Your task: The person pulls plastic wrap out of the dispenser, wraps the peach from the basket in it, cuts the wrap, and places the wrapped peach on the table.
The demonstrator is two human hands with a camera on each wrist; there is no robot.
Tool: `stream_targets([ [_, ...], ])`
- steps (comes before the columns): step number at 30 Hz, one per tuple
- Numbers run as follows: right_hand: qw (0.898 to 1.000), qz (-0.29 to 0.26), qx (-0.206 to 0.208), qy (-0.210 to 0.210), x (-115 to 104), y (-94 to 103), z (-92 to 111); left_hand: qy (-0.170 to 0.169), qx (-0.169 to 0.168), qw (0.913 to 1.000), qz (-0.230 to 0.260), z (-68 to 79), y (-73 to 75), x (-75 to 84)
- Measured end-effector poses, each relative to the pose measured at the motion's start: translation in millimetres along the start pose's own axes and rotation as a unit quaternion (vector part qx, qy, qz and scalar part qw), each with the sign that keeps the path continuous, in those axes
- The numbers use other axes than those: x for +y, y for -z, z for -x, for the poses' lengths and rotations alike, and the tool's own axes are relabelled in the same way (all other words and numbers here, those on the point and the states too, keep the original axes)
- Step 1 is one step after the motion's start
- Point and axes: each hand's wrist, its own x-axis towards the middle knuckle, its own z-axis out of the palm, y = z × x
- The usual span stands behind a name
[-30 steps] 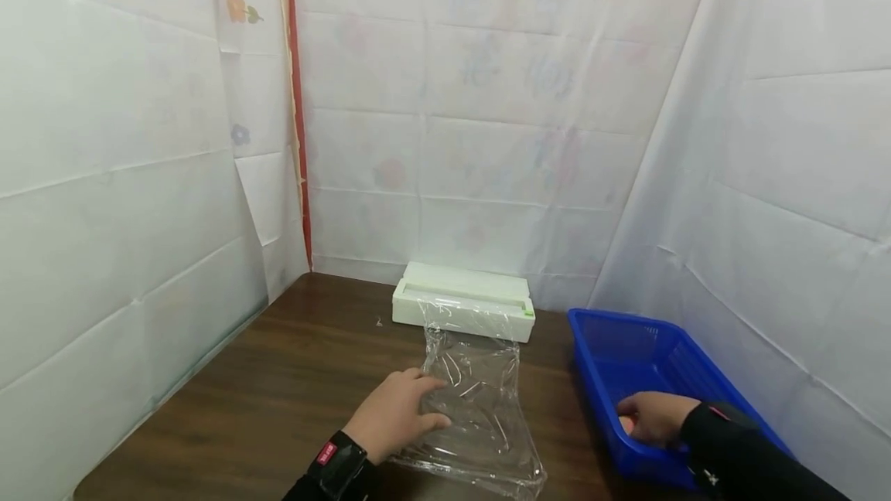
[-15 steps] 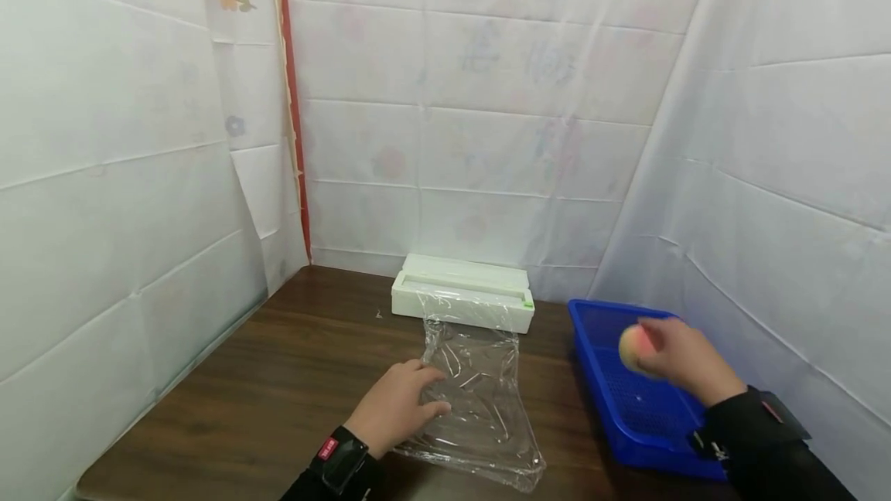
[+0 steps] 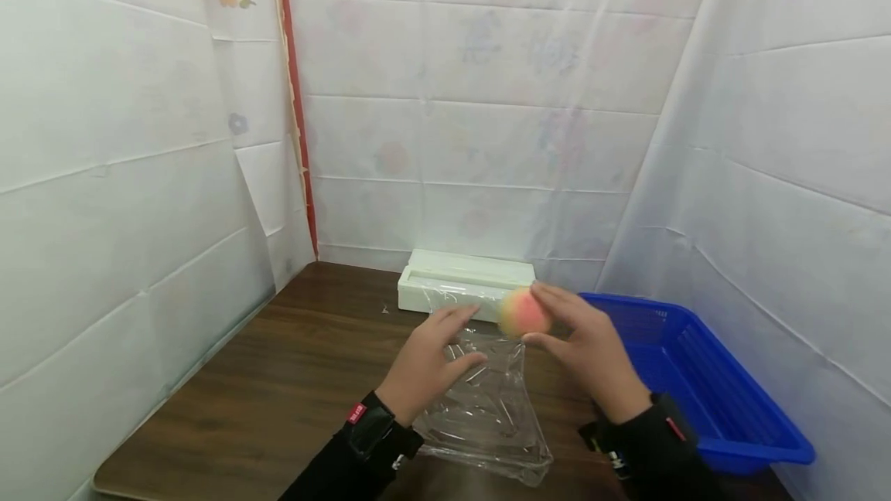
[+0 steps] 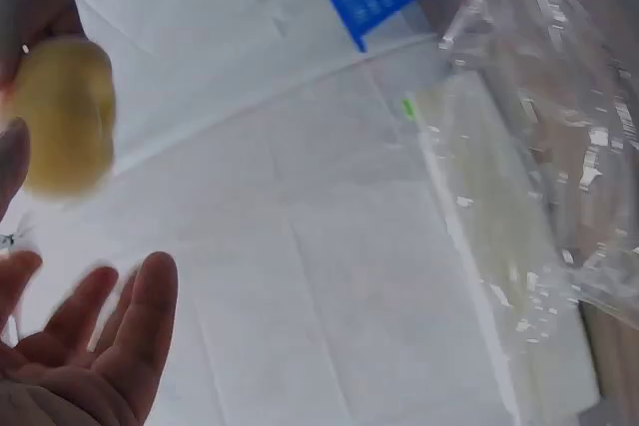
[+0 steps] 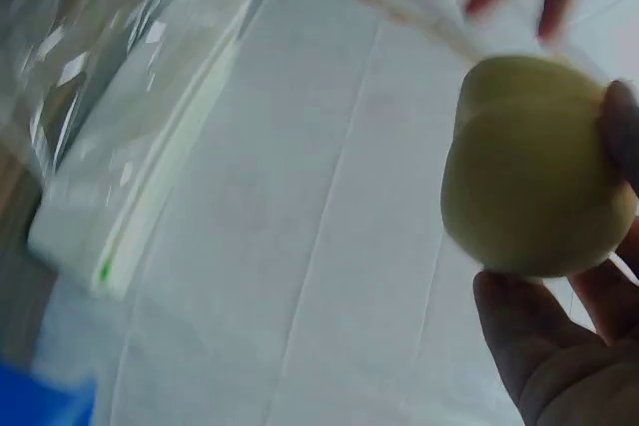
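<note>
My right hand (image 3: pixel 594 346) holds a pink and yellow peach (image 3: pixel 525 313) between thumb and fingers, raised above the table. Its cleft shows in the right wrist view, where the peach (image 5: pixel 534 172) looks pale yellow. To the left of the peach, my left hand (image 3: pixel 423 368) is held up with its fingers extended, apart from the fruit. Below both hands a sheet of clear plastic wrap (image 3: pixel 487 420) stretches over the table toward the white box (image 3: pixel 425 298) it comes from. The left hand and wrist cover part of the sheet's left side.
On the right stands a blue plastic basket (image 3: pixel 731 400), partly behind my right forearm. The brown table (image 3: pixel 278 385) is enclosed by white sheeting (image 3: pixel 473 99) at the back and both sides. A tiny clear scrap (image 3: pixel 385 308) lies left of the box.
My right hand has lifted the peach out of the blue basket and carried it left over the wrap. My left hand has risen from the sheet and moved toward the peach.
</note>
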Motion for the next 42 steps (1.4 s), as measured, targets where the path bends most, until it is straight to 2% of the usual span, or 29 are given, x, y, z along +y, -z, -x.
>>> stream_targets([
  [3, 0.999, -0.044, -0.014, -0.001, -11, -16.3, 4, -0.001, 0.026, 0.9974, 0.068, -4.5, -1.5, 7.0],
  [5, 0.997, -0.079, -0.017, -0.003, -16, -25.3, 6, 0.006, 0.045, 0.9923, 0.115, -4.7, -2.1, 9.4],
  [8, 0.988, -0.154, -0.015, -0.025, -20, -38.2, 8, 0.017, 0.082, 0.9837, 0.159, -4.1, -2.3, 9.8],
  [11, 0.966, -0.249, 0.003, -0.069, -22, -49.4, 11, 0.030, 0.106, 0.9787, 0.173, -4.0, -1.0, 9.2],
  [13, 0.945, -0.309, 0.018, -0.110, -23, -54.3, 15, 0.041, 0.101, 0.9790, 0.172, -4.4, -0.6, 9.1],
  [15, 0.930, -0.336, 0.033, -0.144, -24, -56.9, 19, 0.055, 0.085, 0.9800, 0.172, -5.0, -0.7, 9.2],
  [17, 0.921, -0.346, 0.040, -0.174, -24, -58.8, 21, 0.066, 0.068, 0.9823, 0.161, -5.5, -1.6, 8.7],
  [20, 0.918, -0.336, 0.033, -0.209, -23, -62.6, 22, 0.075, 0.056, 0.9862, 0.137, -6.3, -3.0, 7.0],
  [23, 0.913, -0.321, 0.018, -0.250, -20, -68.9, 24, 0.080, 0.041, 0.9918, 0.091, -6.9, -4.3, 4.7],
  [26, 0.907, -0.307, 0.006, -0.288, -16, -76.7, 28, 0.090, 0.010, 0.9953, 0.035, -7.2, -7.0, 0.7],
  [31, 0.902, -0.289, -0.038, -0.319, -6, -90.9, 36, 0.132, -0.062, 0.9894, -0.004, -6.4, -14.8, -9.8],
  [35, 0.902, -0.257, -0.080, -0.337, 0, -100.8, 45, 0.139, -0.110, 0.9832, -0.043, -1.0, -24.1, -19.2],
  [38, 0.898, -0.247, -0.103, -0.349, 1, -104.2, 51, 0.130, -0.131, 0.9805, -0.069, 3.6, -29.5, -23.3],
  [42, 0.892, -0.250, -0.119, -0.358, 2, -107.2, 56, 0.139, -0.142, 0.9787, -0.054, 7.6, -33.9, -25.7],
])
